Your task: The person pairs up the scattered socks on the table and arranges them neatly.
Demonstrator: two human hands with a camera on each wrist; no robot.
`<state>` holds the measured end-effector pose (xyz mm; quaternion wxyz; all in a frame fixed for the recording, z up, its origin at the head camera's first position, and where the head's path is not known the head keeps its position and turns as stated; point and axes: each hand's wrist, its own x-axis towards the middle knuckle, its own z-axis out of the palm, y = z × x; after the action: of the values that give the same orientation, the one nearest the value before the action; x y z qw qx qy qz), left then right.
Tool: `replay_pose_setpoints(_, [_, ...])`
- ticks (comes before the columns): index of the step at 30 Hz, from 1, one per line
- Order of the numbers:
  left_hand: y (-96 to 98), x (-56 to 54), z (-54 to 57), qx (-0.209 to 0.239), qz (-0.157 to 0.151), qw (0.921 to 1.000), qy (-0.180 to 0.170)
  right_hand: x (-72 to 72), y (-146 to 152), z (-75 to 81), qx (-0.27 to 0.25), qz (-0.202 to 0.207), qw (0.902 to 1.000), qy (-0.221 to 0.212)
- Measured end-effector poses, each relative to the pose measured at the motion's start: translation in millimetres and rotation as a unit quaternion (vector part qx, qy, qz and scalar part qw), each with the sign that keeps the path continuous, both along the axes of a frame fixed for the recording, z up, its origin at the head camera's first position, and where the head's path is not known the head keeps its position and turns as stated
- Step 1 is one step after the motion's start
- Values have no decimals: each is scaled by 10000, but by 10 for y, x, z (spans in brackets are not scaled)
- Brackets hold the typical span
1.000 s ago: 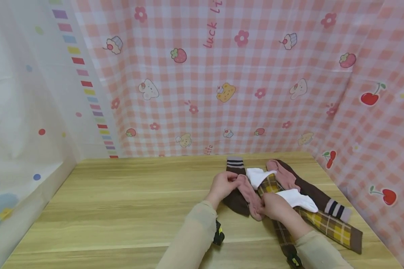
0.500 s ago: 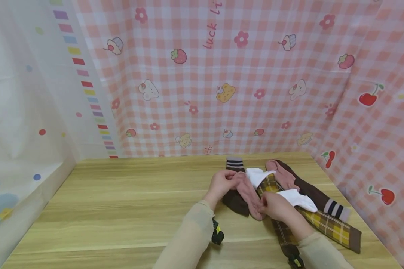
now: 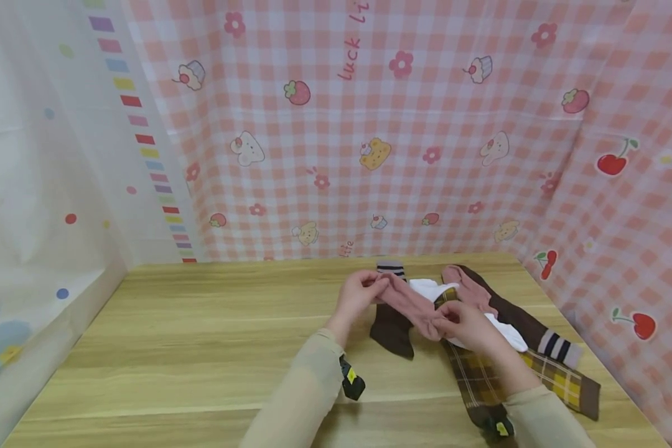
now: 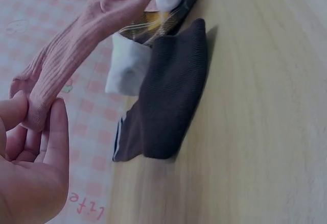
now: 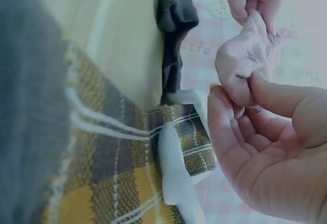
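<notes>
A pink ribbed sock [image 3: 409, 302] is stretched between my two hands, raised above the other socks. My left hand [image 3: 354, 297] pinches its cuff end between thumb and fingers, as the left wrist view shows. At the other end, my right hand [image 3: 469, 326] pinches the toe part; the right wrist view shows thumb and fingertips meeting on the sock [image 5: 242, 71]. Below my left hand lies a dark brown sock [image 3: 392, 333] with a striped cuff. Under my right forearm, a yellow-and-brown plaid sock [image 3: 470, 379] stretches toward the front, partly hidden.
A white sock [image 3: 428, 288] lies behind the held sock, and another white sock [image 3: 506, 333] shows beyond my right hand. A second pink sock [image 3: 467, 289], a striped-cuff brown sock [image 3: 521, 317] and another plaid sock [image 3: 560, 379] lie at the right on the wooden table [image 3: 201, 348].
Both hands have lifted the pink sock up off the pile and pulled it straighter. My left hand moved slightly up and left, uncovering more of the brown sock beneath.
</notes>
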<state>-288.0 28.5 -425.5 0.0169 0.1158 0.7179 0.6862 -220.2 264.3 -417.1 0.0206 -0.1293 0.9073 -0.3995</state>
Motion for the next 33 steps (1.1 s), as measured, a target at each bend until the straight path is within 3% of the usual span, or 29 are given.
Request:
replay_pose_setpoints(6, [-106,-2,24,103,-23,9999,11,-34,-4,39,-489,-81,9987,80])
replay_pose_setpoints(11, [-148,24,74,547,-132,9983,-175,-67,-17,45,-1339,-343,9902,-184])
replay_pose_setpoints(16, [-173,71,162,967,-231,9944,-357,-93,-38,65,-2051,-629,9754,-505])
replay_pose_setpoints(22, [-230,115,212,1298,-383,9899,-417,-104,-76,95,-3065,-698,9459,-801])
replay_pose_setpoints(25, [-269,127,213,1478,-512,9868,-414,-106,-92,113,-3295,-752,9375,-834])
replay_pose_setpoints(33, [-404,135,188,1718,-700,9818,-414,-146,-167,121,-3306,-779,9384,-638])
